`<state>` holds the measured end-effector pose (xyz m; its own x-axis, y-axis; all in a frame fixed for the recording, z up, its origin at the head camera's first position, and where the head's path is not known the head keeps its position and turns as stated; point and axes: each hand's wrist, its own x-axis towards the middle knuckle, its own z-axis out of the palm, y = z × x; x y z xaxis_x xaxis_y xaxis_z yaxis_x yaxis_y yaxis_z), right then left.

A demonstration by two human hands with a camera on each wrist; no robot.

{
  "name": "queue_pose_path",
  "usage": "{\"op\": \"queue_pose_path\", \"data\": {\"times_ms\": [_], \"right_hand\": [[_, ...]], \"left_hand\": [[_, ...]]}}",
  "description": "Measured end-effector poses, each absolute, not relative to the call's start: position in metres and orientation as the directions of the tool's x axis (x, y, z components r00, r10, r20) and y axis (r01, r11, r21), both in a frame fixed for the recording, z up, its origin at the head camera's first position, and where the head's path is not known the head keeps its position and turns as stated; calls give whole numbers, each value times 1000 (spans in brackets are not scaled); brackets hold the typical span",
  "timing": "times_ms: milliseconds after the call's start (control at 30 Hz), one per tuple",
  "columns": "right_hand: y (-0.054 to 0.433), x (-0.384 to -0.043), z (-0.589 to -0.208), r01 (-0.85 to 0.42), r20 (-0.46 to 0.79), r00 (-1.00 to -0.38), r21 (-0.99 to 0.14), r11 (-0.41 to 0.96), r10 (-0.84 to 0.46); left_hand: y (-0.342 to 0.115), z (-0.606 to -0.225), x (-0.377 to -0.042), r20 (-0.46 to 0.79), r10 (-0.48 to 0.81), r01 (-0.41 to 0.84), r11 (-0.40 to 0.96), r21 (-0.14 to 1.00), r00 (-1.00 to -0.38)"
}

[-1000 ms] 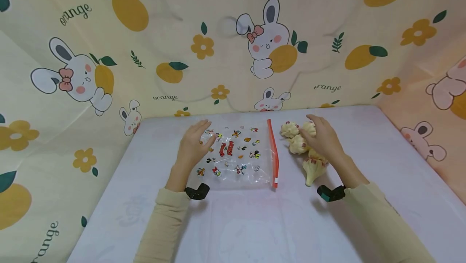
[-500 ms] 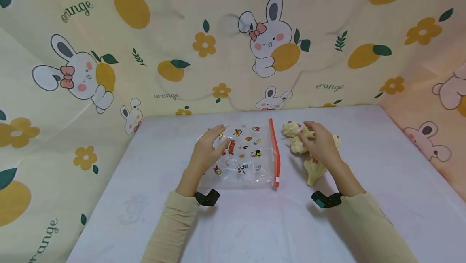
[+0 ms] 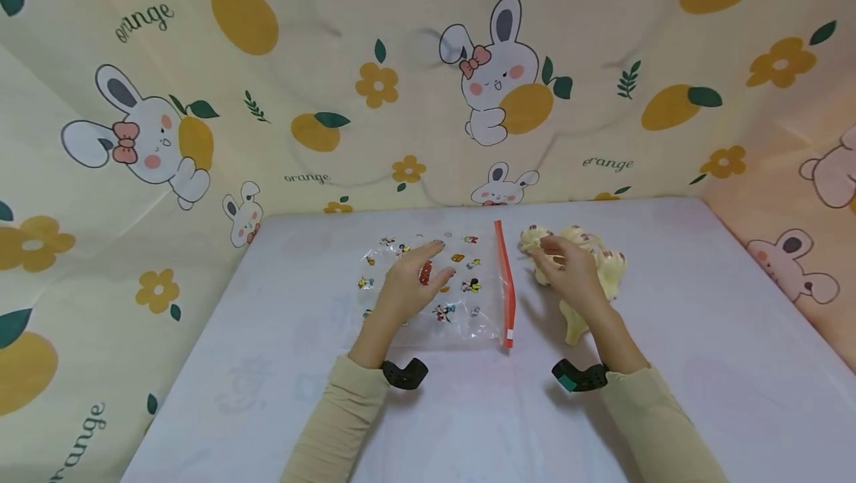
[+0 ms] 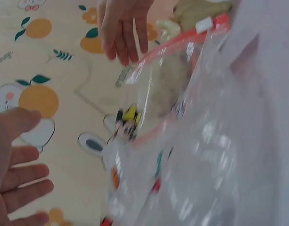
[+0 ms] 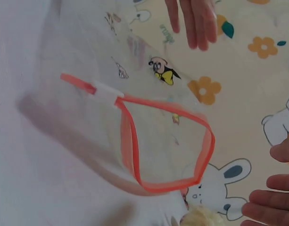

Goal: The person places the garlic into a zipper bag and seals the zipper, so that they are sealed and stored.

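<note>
White tabletop (image 3: pixel 468 423); bag (image 3: pixel 461 331) mid-frame, red zip (image 3: pixel 506 282) running top-to-bottom between left hand (image 3: pixel 405 286) and nearer right hand (image 3: pixel 576 275), both spread, empty.

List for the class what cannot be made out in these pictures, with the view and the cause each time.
Head view: part of the garlic, hidden behind the right hand.
Head view: some prints on the bag, hidden by the left hand.
Left wrist view: the garlic's outlines, blurred through the bag.
Right wrist view: most of the garlic, cut off by the bottom edge.
</note>
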<state>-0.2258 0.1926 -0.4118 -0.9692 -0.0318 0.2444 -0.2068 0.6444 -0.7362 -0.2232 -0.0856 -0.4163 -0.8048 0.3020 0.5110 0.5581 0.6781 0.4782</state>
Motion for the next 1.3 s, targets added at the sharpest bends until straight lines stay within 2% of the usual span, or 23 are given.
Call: {"op": "queue_pose_path", "data": {"times_ms": [133,267,333,400,533,633,800,1067,1167,1300], "right_hand": [[189,-225,-414,-196,223,-974,-745,637,-39],[188,-226,-417,-207,227,-973,-752,626,-49],[188,-227,-419,-213,228,-972,-753,623,-57],[187,-227,-420,-216,230,-971,-755,619,-59],[188,-227,-421,-231,249,-967,-754,615,-58],[188,-227,-422,-242,261,-963,-751,614,-60],[188,-227,-423,-243,269,-962,-753,612,-51],[186,-226,-421,-208,224,-973,-767,607,-51],[186,-226,-422,-182,190,-980,-773,608,-53],[187,-225,-422,-164,165,-985,-777,607,-54]], "left_hand": [[-69,-418,-220,531,289,552,705,444,-797],[-50,-422,-214,568,280,516,799,309,-774],[-41,-425,-212,591,262,502,817,285,-763],[-31,-427,-209,595,227,495,801,336,-771],[-13,-432,-204,535,95,441,693,570,-840],[0,-434,-202,491,0,377,640,669,-871],[20,-437,-202,459,-64,287,702,651,-886],[36,-442,-201,293,-131,87,774,627,-947],[38,-442,-201,279,-122,78,787,612,-952],[39,-444,-201,345,-112,124,795,594,-932]]}}
